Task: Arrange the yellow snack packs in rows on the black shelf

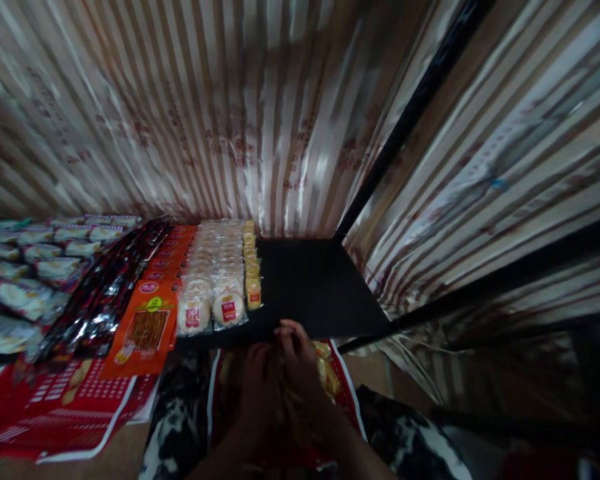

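Both hands are over a red basket (347, 380) with a white rim, set between two legs in black-and-white patterned trousers. Yellow wrapped snack packs (329, 367) show in it beside my right hand. My right hand (300, 353) is at the shelf's front edge, its fingers bent and drawn together; whatever they may hold is hidden. Close by on the left, my left hand (257, 367) points down into the basket, its fingertips dark and blurred. Just beyond, a row of small yellow packs (253, 293) stands on the black shelf (310, 287), beside clear-wrapped round white crackers (229, 310).
Further left on the shelf lie orange snack bags (147, 327), dark glossy packs (105, 287) and several white-wrapped packs (23, 297). Another red basket (55, 413) stands at the lower left. Striped plastic sheeting (280, 120) hangs behind, with a black frame post (405, 127) at right.
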The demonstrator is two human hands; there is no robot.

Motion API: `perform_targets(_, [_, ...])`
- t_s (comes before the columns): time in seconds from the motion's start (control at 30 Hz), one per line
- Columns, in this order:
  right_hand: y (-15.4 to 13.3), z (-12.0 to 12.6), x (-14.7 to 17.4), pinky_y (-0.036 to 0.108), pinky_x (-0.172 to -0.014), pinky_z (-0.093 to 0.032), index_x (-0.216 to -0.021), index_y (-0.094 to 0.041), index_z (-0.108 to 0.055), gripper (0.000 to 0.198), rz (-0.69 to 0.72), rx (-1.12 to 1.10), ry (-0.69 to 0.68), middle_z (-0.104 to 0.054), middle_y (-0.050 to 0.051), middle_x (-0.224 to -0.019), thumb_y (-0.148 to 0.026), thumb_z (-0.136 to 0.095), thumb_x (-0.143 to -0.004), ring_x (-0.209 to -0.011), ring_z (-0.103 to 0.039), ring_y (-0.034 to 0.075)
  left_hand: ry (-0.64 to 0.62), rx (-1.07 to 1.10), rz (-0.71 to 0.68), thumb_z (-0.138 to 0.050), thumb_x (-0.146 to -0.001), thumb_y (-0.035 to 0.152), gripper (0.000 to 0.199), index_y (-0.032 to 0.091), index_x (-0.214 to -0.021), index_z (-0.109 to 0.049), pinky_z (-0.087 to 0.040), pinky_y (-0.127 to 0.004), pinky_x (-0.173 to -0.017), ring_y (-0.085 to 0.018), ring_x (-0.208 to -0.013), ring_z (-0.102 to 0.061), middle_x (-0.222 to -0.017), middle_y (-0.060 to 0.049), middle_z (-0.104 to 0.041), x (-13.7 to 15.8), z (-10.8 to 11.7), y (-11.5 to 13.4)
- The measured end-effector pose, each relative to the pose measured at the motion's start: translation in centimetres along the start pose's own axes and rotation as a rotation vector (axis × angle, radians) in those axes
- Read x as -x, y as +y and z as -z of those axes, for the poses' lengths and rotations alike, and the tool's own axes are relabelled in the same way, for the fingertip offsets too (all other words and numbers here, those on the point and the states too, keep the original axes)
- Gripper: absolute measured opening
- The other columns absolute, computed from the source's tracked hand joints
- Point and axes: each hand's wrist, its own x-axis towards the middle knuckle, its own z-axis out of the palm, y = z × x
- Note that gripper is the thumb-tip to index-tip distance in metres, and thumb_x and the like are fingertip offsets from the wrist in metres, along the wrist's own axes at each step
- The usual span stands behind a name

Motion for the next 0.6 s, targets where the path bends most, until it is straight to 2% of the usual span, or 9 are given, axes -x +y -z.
perform_targets(0.07, [2.0,1.5,2.2,0.033,-0.078,-0.053,-0.095,-0.020,-0.064,0.026,0.005,0.163,-0.017,-0.071,0.007,-0.089,-0.037,-0.045,-0.088,-0.083,-0.066,0.019,-0.039,-0.051,0.030,-0.039,-0.082,0.022,0.028,0.017,-0.093,-0.064,-0.044,-0.043,-0.097,-0.022,-0.102,-0.059,-0.104,-0.011,-0.065,1.1,-0.3,-0.8])
perform_targets(0.17, [5.7,3.9,4.2,0.039,-0.086,-0.051,-0.100,-0.020,-0.065,0.030,0.007,0.404,-0.003,-0.070,0.010,-0.099,-0.032,-0.040,-0.089,-0.092,-0.064,0.023,-0.093,-0.126,0.082,-0.041,-0.078,0.017,0.028,0.017,-0.090,-0.066,-0.044,-0.044,-0.097,-0.024,-0.102,-0.059,-0.103,-0.012,-0.066,1.8,-0.4,-1.7])
perform_targets(0.3, [9.0,7.3,3.7,0.040,-0.099,-0.043,-0.114,-0.015,-0.062,0.038,0.061,0.711,-0.110,-0.065,0.012,-0.116,-0.017,-0.040,-0.084,-0.111,-0.057,0.025,-0.122,-0.159,0.088,-0.046,-0.072,0.014,0.029,0.020,-0.091,-0.068,-0.042,-0.044,-0.099,-0.025,-0.104,-0.058,-0.104,-0.011,-0.068,1.7,-0.9,-2.4])
perform_targets(0.43, [8.5,9.3,1.3,0.038,-0.103,-0.039,-0.130,-0.015,-0.053,0.053,-0.012,0.934,-0.250,-0.057,0.011,-0.131,-0.009,-0.043,-0.078,-0.120,-0.050,0.027,-0.141,-0.124,0.098,-0.049,-0.071,0.013,0.034,0.021,-0.097,-0.069,-0.040,-0.045,-0.102,-0.027,-0.111,-0.057,-0.112,-0.011,-0.068,1.6,-2.7,-2.7])
perform_targets(0.6, [7.7,9.5,-1.2,0.038,-0.097,-0.042,-0.131,-0.019,-0.055,0.056,-0.145,1.052,-0.398,-0.057,0.014,-0.131,-0.003,-0.043,-0.078,-0.125,-0.047,0.031,-0.218,-0.158,0.149,-0.050,-0.069,0.010,0.036,0.016,-0.100,-0.068,-0.039,-0.045,-0.105,-0.028,-0.118,-0.055,-0.121,-0.015,-0.064,1.8,-4.7,-2.4])
